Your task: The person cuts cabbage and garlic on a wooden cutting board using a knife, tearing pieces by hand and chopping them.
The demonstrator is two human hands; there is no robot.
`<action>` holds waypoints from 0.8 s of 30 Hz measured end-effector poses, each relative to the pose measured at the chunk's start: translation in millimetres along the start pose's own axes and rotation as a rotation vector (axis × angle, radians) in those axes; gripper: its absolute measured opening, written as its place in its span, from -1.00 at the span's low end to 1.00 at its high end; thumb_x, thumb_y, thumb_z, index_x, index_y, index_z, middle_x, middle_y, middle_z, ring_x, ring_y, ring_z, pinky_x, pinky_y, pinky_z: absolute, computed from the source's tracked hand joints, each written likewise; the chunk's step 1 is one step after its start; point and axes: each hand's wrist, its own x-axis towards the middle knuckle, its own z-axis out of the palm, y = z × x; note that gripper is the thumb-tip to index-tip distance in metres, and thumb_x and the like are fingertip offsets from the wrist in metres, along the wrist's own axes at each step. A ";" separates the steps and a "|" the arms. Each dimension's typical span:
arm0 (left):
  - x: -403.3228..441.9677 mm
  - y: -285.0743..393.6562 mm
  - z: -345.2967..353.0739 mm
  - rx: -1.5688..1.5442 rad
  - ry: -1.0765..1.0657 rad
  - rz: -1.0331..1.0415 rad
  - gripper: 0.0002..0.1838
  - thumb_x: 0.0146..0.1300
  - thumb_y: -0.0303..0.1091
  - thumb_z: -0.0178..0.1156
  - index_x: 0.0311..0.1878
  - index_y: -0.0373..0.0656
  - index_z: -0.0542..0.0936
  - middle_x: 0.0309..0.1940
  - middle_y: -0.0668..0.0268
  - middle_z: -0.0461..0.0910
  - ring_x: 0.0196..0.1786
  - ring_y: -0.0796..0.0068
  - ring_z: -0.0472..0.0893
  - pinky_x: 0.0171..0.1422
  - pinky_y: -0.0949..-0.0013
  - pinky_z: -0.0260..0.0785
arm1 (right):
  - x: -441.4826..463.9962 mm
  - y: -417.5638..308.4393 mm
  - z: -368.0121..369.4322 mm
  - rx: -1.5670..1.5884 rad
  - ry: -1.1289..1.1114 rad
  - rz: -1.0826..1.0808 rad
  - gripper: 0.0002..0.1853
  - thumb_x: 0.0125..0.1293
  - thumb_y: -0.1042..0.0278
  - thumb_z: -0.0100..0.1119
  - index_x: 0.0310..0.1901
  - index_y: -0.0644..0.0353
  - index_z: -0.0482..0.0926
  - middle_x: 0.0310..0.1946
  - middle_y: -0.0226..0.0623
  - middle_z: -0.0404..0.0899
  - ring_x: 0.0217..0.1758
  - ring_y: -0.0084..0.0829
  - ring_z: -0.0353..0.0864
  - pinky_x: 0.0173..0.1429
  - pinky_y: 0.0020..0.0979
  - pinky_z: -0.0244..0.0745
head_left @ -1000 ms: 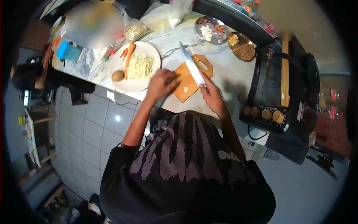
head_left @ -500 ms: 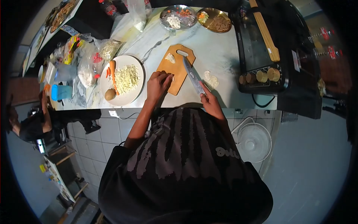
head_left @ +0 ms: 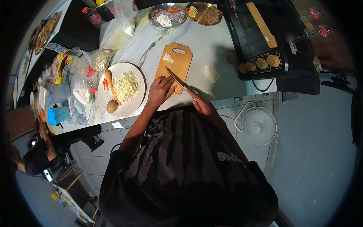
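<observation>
My right hand (head_left: pixel 204 106) grips the handle of a kitchen knife (head_left: pixel 175 77), its blade slanting up and left over the wooden cutting board (head_left: pixel 183 62). My left hand (head_left: pixel 160 90) rests on the board's lower left part, fingers bent together beside the blade; whatever lies under them is hidden. Small whitish pieces (head_left: pixel 168 57), perhaps garlic, sit near the top of the board. Pale, thin peel-like scraps (head_left: pixel 211 73) lie on the counter to the right. To the left, a white plate (head_left: pixel 132 109) bears chopped pale vegetable (head_left: pixel 126 87), a carrot (head_left: pixel 109 79), red chillies and a round brown potato-like item (head_left: pixel 112 106).
Two metal plates, one silver (head_left: pixel 177 23) and one golden (head_left: pixel 211 23), hold cut food at the back. A black oven (head_left: pixel 261 56) stands right. Plastic bags (head_left: pixel 81 83) and a blue container (head_left: pixel 58 115) crowd the left. Another person (head_left: pixel 41 155) is at far left.
The knife has swung left from the board's right edge to over its middle, beside my left hand. My left fingers now reach further over the board. The camera view has tilted slightly.
</observation>
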 end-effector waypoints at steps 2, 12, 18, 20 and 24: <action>-1.3 -1.2 -4.1 0.039 -0.025 0.018 -0.58 0.25 -0.26 0.35 0.17 -0.13 0.66 0.18 0.31 0.63 0.01 0.21 0.55 0.15 0.22 0.44 | -1.7 -9.4 9.0 -0.057 0.039 0.018 -0.48 0.54 0.38 -0.15 0.50 -0.01 0.27 0.34 0.08 0.41 0.38 0.07 0.44 0.40 -0.15 0.37; -8.7 -10.8 6.4 -0.001 -0.007 0.040 -0.55 0.22 -0.29 0.36 0.20 -0.13 0.64 0.25 0.36 0.58 0.07 0.22 0.51 0.13 0.20 0.36 | -6.8 -27.7 33.7 -0.135 0.040 0.324 -0.47 0.59 0.26 -0.22 0.56 -0.16 0.16 0.33 0.10 0.39 0.36 0.07 0.44 0.39 -0.12 0.37; -8.8 -12.1 8.0 -0.018 -0.003 0.025 -0.56 0.19 -0.32 0.38 0.17 -0.13 0.66 0.22 0.36 0.62 0.05 0.21 0.53 0.11 0.20 0.35 | -5.7 -26.9 31.6 -0.130 0.028 0.319 -0.47 0.59 0.27 -0.24 0.55 -0.18 0.17 0.35 0.05 0.38 0.42 0.04 0.39 0.42 -0.11 0.35; -8.1 -12.7 9.4 -0.015 0.005 0.030 -0.56 0.18 -0.33 0.39 0.16 -0.13 0.66 0.21 0.37 0.62 0.04 0.22 0.53 0.11 0.21 0.35 | -6.2 -25.2 32.8 -0.107 0.024 0.329 -0.47 0.59 0.28 -0.24 0.55 -0.18 0.18 0.36 0.04 0.38 0.43 0.02 0.37 0.43 -0.12 0.34; -11.5 -17.4 13.6 -0.019 -0.001 0.031 -0.61 0.20 -0.27 0.37 0.11 -0.13 0.69 0.24 0.41 0.61 0.09 0.26 0.51 0.09 0.23 0.30 | -7.6 -20.5 40.0 -0.156 0.040 0.271 -0.42 0.54 0.33 -0.22 0.56 -0.23 0.13 0.24 0.11 0.46 0.20 0.12 0.53 0.22 -0.02 0.48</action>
